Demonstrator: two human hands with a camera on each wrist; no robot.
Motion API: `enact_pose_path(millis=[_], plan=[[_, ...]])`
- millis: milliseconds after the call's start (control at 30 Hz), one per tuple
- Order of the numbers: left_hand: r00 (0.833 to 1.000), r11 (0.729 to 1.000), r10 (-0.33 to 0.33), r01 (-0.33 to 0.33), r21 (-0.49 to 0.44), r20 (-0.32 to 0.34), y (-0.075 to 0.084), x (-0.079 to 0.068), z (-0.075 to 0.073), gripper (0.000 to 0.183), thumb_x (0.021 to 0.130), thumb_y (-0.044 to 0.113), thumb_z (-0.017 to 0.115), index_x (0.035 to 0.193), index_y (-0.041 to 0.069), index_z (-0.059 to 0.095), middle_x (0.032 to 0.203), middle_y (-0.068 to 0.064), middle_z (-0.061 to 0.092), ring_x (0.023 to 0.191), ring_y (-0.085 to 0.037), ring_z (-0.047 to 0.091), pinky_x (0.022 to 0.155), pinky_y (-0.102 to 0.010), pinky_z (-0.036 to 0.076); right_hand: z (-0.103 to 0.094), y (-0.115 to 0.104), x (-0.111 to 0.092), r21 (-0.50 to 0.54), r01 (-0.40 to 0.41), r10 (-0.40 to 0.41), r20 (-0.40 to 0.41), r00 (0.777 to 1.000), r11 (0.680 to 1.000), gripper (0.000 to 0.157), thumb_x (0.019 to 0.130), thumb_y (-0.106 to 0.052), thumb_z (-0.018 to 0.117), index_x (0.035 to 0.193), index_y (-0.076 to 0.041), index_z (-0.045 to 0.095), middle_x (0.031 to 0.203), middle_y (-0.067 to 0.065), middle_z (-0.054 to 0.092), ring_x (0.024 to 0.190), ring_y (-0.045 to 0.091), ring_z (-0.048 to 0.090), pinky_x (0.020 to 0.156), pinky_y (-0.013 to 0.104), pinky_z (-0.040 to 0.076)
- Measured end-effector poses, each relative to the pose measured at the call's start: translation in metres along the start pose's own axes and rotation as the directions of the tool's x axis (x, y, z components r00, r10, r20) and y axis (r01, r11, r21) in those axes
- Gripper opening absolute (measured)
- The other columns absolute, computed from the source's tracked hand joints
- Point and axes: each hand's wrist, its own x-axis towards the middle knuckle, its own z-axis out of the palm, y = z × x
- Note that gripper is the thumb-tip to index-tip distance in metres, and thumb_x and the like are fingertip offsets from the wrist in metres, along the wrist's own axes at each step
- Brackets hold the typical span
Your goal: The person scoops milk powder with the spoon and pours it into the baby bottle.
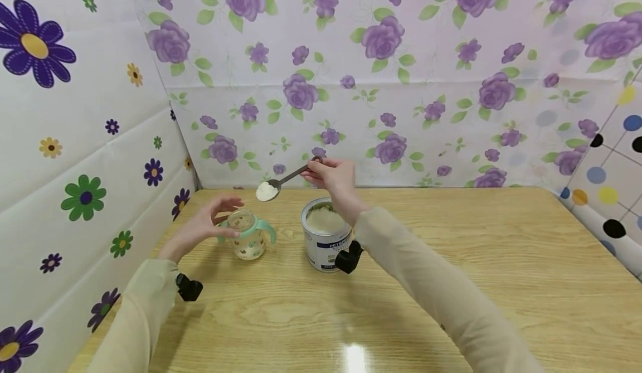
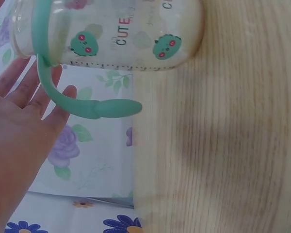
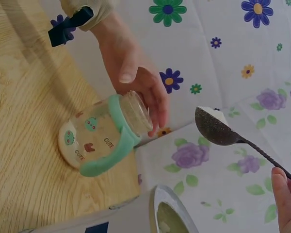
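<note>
A dark long-handled spoon is pinched near its handle end by my right hand. White powder heaps in its bowl, raised just above and to the right of a clear baby bottle. The bottle stands upright and lidless, with mint-green handles and small printed figures. My left hand is beside the bottle's neck, thumb and fingers spread apart around it. In the left wrist view those fingers extend behind the neck and a handle; whether they touch it is unclear.
An uncovered tin of pale powder stands right of the bottle, below my right forearm. Floral sheeting rises behind the wooden table, and flower-printed sheeting borders it on the left.
</note>
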Motion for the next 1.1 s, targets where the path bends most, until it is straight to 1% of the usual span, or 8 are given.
enact_pose_path(millis=[133, 333, 400, 533, 633, 800, 933, 1100], plan=[[1.0, 1.0, -0.016, 0.016, 0.014, -0.004, -0.002, 0.0, 0.002, 0.071, 0.073, 0.011, 0.076, 0.132, 0.007, 0.037, 0.135, -0.016, 0.035, 0.121, -0.034, 0.029, 0.094, -0.057, 0.023, 0.006, 0.006, 0.001, 0.003, -0.011, 0.011, 0.006, 1.0, 1.0, 0.018, 0.081, 0.006, 0.063, 0.098, 0.014, 0.062, 0.076, 0.021, 0.064, 0.066, 0.023, 0.065, 0.067, 0.03, 0.051], [0.999, 0.998, -0.041, 0.041, 0.042, -0.001, -0.005, 0.0, 0.005, 0.076, 0.07, 0.014, 0.078, 0.133, 0.003, 0.037, 0.134, -0.016, 0.036, 0.121, -0.033, 0.03, 0.096, -0.055, 0.022, 0.011, 0.013, -0.001, -0.015, -0.019, 0.019, 0.017, 1.0, 1.0, 0.017, 0.081, 0.005, 0.063, 0.096, 0.014, 0.062, 0.076, 0.02, 0.063, 0.067, 0.024, 0.065, 0.067, 0.029, 0.051], [0.999, 0.998, -0.046, 0.046, 0.053, -0.002, -0.005, 0.0, 0.005, 0.078, 0.07, 0.014, 0.079, 0.134, 0.002, 0.036, 0.133, -0.016, 0.037, 0.12, -0.033, 0.031, 0.095, -0.054, 0.024, 0.013, 0.014, -0.001, -0.019, -0.022, 0.022, 0.015, 1.0, 1.0, 0.018, 0.081, 0.005, 0.063, 0.097, 0.014, 0.062, 0.077, 0.02, 0.063, 0.069, 0.025, 0.065, 0.067, 0.029, 0.051], [0.999, 0.996, -0.049, 0.049, 0.072, -0.003, -0.005, 0.001, 0.005, 0.075, 0.07, 0.015, 0.079, 0.132, 0.005, 0.04, 0.126, -0.014, 0.043, 0.115, -0.033, 0.036, 0.091, -0.052, 0.03, 0.016, 0.017, -0.002, -0.033, -0.027, 0.027, 0.01, 1.0, 0.999, 0.018, 0.082, 0.004, 0.064, 0.097, 0.012, 0.063, 0.078, 0.02, 0.063, 0.07, 0.025, 0.065, 0.067, 0.03, 0.051], [0.999, 0.996, -0.054, 0.054, 0.07, -0.003, -0.006, 0.001, 0.005, 0.071, 0.07, 0.015, 0.079, 0.13, 0.007, 0.042, 0.121, -0.013, 0.047, 0.112, -0.032, 0.039, 0.089, -0.05, 0.033, 0.018, 0.019, -0.002, -0.053, -0.028, 0.029, 0.017, 0.999, 0.998, 0.02, 0.082, 0.002, 0.064, 0.099, 0.013, 0.062, 0.077, 0.02, 0.063, 0.068, 0.024, 0.065, 0.067, 0.03, 0.051], [0.995, 0.993, -0.095, 0.096, 0.071, -0.013, -0.01, 0.001, 0.004, 0.069, 0.07, 0.017, 0.079, 0.128, 0.006, 0.044, 0.119, -0.013, 0.049, 0.111, -0.032, 0.041, 0.088, -0.049, 0.034, 0.022, 0.023, -0.001, -0.078, -0.032, 0.034, 0.023, 0.999, 0.996, 0.018, 0.083, 0.002, 0.063, 0.099, 0.011, 0.063, 0.079, 0.019, 0.064, 0.07, 0.023, 0.065, 0.067, 0.029, 0.051], [0.99, 0.986, -0.138, 0.14, 0.089, -0.029, -0.013, 0.002, 0.003, 0.071, 0.07, 0.02, 0.079, 0.13, 0.006, 0.043, 0.121, -0.013, 0.048, 0.113, -0.032, 0.04, 0.09, -0.051, 0.033, 0.026, 0.026, 0.0, -0.096, -0.026, 0.029, 0.032, 0.999, 0.995, 0.019, 0.083, 0.001, 0.063, 0.099, 0.011, 0.063, 0.081, 0.02, 0.064, 0.072, 0.024, 0.065, 0.067, 0.028, 0.051], [0.987, 0.98, -0.157, 0.161, 0.115, -0.039, -0.012, 0.004, 0.002, 0.073, 0.069, 0.024, 0.079, 0.13, 0.004, 0.043, 0.124, -0.014, 0.046, 0.116, -0.033, 0.037, 0.092, -0.053, 0.03, 0.033, 0.031, 0.0, -0.122, -0.005, 0.011, 0.045, 0.999, 0.993, 0.015, 0.083, 0.002, 0.063, 0.094, 0.011, 0.063, 0.081, 0.019, 0.064, 0.07, 0.024, 0.065, 0.066, 0.029, 0.051]])
